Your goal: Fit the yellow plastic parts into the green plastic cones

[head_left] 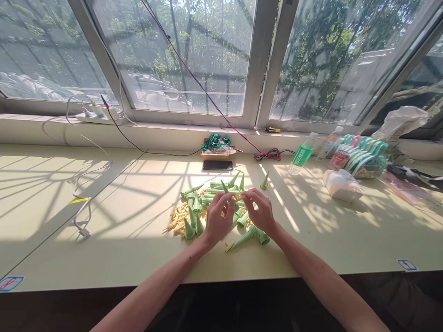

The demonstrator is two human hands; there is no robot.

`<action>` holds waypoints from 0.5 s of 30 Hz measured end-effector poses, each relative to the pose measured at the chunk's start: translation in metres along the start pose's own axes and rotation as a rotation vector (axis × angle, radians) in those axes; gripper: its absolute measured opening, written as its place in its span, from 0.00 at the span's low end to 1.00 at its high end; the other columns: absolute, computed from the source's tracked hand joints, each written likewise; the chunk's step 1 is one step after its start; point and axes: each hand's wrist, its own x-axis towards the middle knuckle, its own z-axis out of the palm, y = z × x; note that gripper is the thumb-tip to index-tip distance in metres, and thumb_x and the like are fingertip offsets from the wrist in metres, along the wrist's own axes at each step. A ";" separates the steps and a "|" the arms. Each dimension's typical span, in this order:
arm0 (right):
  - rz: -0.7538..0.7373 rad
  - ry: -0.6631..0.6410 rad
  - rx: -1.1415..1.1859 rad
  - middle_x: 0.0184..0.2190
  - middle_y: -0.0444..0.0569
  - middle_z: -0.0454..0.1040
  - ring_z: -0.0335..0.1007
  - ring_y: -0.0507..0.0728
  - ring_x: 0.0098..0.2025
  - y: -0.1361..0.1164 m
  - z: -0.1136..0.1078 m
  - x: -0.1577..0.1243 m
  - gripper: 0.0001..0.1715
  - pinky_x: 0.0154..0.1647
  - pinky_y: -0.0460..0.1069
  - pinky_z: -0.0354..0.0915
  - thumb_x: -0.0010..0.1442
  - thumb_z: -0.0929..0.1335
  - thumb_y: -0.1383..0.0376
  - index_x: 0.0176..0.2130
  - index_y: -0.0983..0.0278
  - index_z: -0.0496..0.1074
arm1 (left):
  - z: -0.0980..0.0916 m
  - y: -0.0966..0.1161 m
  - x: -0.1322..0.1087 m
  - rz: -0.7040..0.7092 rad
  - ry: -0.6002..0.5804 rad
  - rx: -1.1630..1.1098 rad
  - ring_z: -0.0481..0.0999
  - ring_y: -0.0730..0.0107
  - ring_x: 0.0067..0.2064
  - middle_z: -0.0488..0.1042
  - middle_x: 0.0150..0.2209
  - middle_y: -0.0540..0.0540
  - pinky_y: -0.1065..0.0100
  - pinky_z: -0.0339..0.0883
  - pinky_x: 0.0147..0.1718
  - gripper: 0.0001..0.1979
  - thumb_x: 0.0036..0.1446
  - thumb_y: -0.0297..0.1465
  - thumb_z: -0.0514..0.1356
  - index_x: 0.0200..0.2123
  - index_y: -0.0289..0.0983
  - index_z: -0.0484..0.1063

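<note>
My left hand (220,216) is closed, thumb and fingers pinching what looks like a green cone-shaped plastic spike (224,186) whose dark tip points up past the fingers. Close against it, my right hand (260,211) pinches a small yellow plastic piece (238,197) between its fingertips; the fingers partly hide it. Both hands meet above a heap of green spikes (195,204), some upright and some on their sides. Small yellow plastic pieces (178,216) lie piled at the left of the heap. Nearer me, a green spike (244,240) rests below the right hand.
A phone (217,165) and a small box (217,156) of green material sit behind the heap. Farther right are a green-labelled bottle (302,154), a pack of tissues (342,184), a can (338,160) and hangers (367,157). A white cable (83,207) lies left.
</note>
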 end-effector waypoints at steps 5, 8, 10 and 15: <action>-0.007 -0.055 -0.006 0.33 0.49 0.74 0.70 0.53 0.32 0.001 0.001 -0.001 0.08 0.31 0.48 0.69 0.67 0.64 0.69 0.42 0.62 0.73 | -0.001 0.000 0.000 -0.034 -0.023 -0.006 0.70 0.81 0.27 0.71 0.36 0.48 0.78 0.70 0.22 0.10 0.66 0.27 0.56 0.48 0.38 0.73; -0.005 -0.080 -0.005 0.34 0.49 0.74 0.70 0.52 0.31 0.002 0.001 -0.002 0.08 0.30 0.48 0.70 0.67 0.64 0.69 0.43 0.62 0.73 | -0.001 0.001 0.001 -0.049 -0.019 -0.011 0.71 0.80 0.28 0.72 0.37 0.47 0.78 0.70 0.22 0.10 0.66 0.28 0.55 0.48 0.38 0.73; 0.002 -0.098 0.001 0.35 0.49 0.74 0.70 0.52 0.30 0.003 0.001 -0.003 0.08 0.30 0.47 0.70 0.66 0.65 0.68 0.44 0.62 0.73 | -0.001 0.001 0.001 -0.050 -0.011 -0.009 0.73 0.79 0.29 0.73 0.37 0.46 0.78 0.70 0.22 0.10 0.67 0.28 0.55 0.48 0.39 0.74; 0.011 -0.134 0.013 0.35 0.49 0.74 0.71 0.52 0.31 0.006 0.003 -0.006 0.09 0.28 0.47 0.71 0.67 0.65 0.67 0.47 0.61 0.72 | -0.002 -0.002 0.001 -0.039 -0.017 -0.010 0.73 0.77 0.30 0.71 0.36 0.46 0.78 0.68 0.21 0.10 0.67 0.29 0.55 0.46 0.40 0.76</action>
